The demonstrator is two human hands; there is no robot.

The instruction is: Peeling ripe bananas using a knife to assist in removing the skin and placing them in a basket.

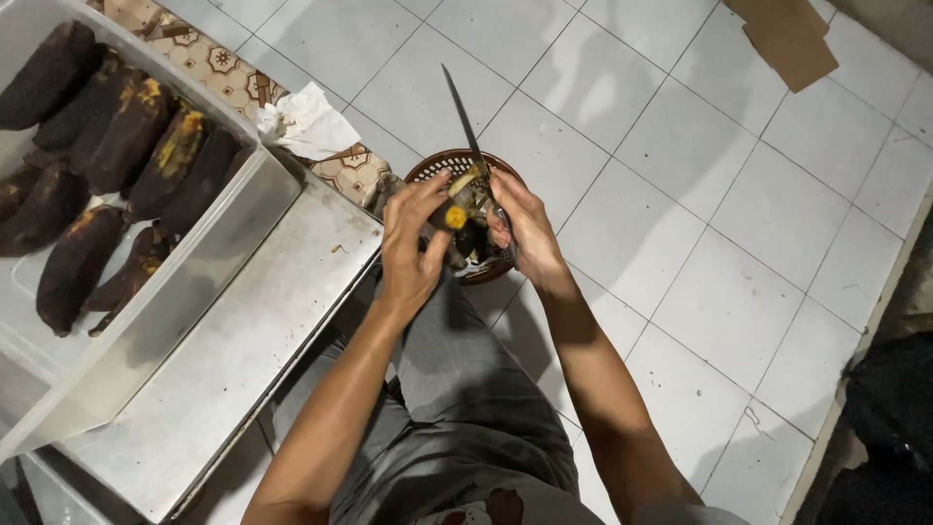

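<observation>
Gripping banana w/ left hand; right hand clasps knife.

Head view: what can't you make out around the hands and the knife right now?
- Basket: its contents and near rim, covered by both hands.
- Banana: only a yellow end shows; the left hand hides the rest.
- Knife: the handle, hidden inside the right hand, so its grip is unclear.
- Tub of dark bananas: cut off by the left and top edges.
- Dark shape at the right edge: too dim to identify.
</observation>
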